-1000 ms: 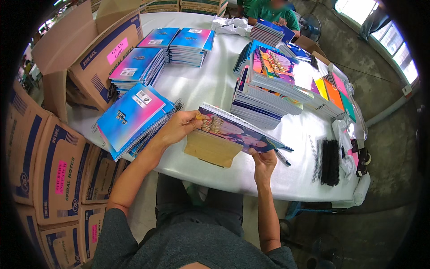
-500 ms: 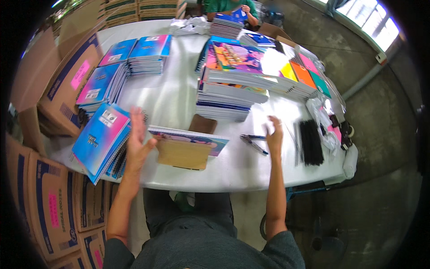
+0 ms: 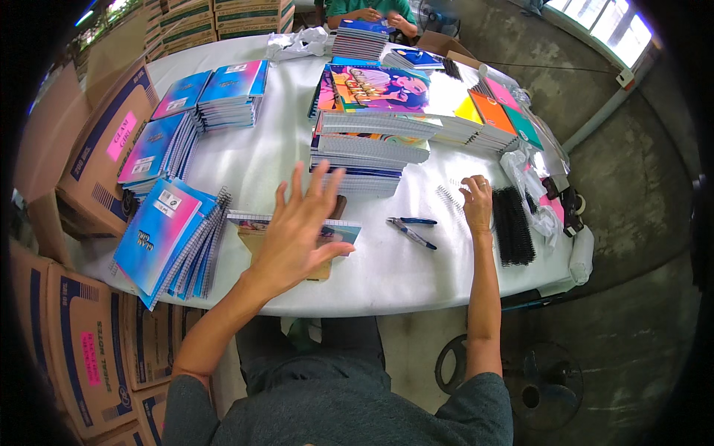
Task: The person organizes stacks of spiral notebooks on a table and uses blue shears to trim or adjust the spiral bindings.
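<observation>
My left hand (image 3: pixel 297 230) is spread open, palm down, in front of an unbound notebook (image 3: pixel 346 234) with a colourful cover. That notebook stands on edge against a tan board (image 3: pixel 320 272) near the table's front edge, partly hidden by the hand. To the right, my right hand (image 3: pixel 477 204) pinches a thin spiral binding coil (image 3: pixel 449 198), held at an angle above the table. Beside that hand lies a bundle of black coils (image 3: pixel 513 229). Between my hands rest dark-handled pliers (image 3: pixel 411 230).
Blue-pink spiral notebooks (image 3: pixel 160 230) are piled at the left. Taller notebook stacks (image 3: pixel 379 93) fill the table's middle. Cardboard boxes (image 3: pixel 89 334) stand at the left. Plastic wrap (image 3: pixel 547 223) lies at the right edge. Another person (image 3: pixel 368 13) sits across the table.
My left hand has moved right, from beside the notebook to in front of it. My right hand has left the pliers' side, moved right and taken hold of a coil.
</observation>
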`<control>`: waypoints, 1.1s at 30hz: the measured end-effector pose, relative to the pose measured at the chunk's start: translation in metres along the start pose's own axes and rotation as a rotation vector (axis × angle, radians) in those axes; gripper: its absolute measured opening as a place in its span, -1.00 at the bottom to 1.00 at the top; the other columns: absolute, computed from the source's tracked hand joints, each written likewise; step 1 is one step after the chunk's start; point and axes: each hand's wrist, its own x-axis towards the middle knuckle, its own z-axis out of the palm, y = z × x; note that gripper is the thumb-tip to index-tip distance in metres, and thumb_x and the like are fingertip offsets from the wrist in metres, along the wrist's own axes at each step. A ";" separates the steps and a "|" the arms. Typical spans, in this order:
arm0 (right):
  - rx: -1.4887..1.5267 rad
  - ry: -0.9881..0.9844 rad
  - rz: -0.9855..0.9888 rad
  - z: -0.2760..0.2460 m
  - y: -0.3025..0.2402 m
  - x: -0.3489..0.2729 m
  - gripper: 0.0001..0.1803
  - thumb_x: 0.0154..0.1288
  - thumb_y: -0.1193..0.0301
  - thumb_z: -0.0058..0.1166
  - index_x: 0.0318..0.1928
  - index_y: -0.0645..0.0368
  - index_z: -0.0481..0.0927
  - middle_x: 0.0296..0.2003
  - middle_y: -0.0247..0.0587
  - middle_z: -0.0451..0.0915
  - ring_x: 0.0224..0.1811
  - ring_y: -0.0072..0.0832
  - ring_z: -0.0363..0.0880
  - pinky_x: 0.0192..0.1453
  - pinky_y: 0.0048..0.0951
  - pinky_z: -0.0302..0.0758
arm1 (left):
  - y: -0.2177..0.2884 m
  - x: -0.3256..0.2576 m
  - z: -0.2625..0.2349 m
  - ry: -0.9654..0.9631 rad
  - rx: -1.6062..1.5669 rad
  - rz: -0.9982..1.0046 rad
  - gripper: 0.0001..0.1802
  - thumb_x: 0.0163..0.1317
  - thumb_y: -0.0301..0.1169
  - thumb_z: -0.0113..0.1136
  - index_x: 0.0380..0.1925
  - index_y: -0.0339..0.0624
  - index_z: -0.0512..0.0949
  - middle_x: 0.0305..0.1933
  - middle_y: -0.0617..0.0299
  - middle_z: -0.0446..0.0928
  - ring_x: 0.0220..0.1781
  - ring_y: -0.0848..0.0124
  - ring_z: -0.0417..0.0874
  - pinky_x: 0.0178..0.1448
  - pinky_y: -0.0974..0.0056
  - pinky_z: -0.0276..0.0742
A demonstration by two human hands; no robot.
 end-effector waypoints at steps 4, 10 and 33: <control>0.653 0.022 0.663 0.006 0.017 -0.008 -0.84 0.38 0.54 -0.02 -0.12 0.27 0.59 -0.49 -0.32 0.50 -0.60 -0.65 0.35 -0.50 -0.55 0.33 | 0.007 0.016 0.016 -0.070 0.197 0.067 0.09 0.04 0.00 0.33 0.48 -0.08 -0.04 0.54 -0.02 -0.02 0.56 -0.17 -0.17 0.47 -0.27 -0.08; 0.481 -0.100 0.670 -0.002 0.068 -0.029 -0.72 0.33 0.45 0.09 0.02 0.27 0.53 -0.39 -0.23 0.54 -0.46 -0.43 0.47 -0.34 -0.38 0.44 | 0.010 0.020 0.023 -0.099 0.262 0.084 0.01 0.08 -0.01 0.30 0.46 -0.06 0.03 0.50 -0.02 0.05 0.54 -0.19 -0.10 0.44 -0.31 -0.04; 0.947 -0.313 0.317 -0.059 -0.201 0.037 -0.70 0.03 0.65 0.31 -0.18 0.12 0.71 -0.34 -0.30 0.51 -0.32 -0.50 0.49 -0.28 -0.47 0.46 | -0.008 0.010 0.033 -0.091 0.364 0.096 -0.38 0.26 -0.07 0.13 0.30 0.03 0.35 0.26 0.23 0.47 0.32 0.01 0.38 0.38 -0.29 0.11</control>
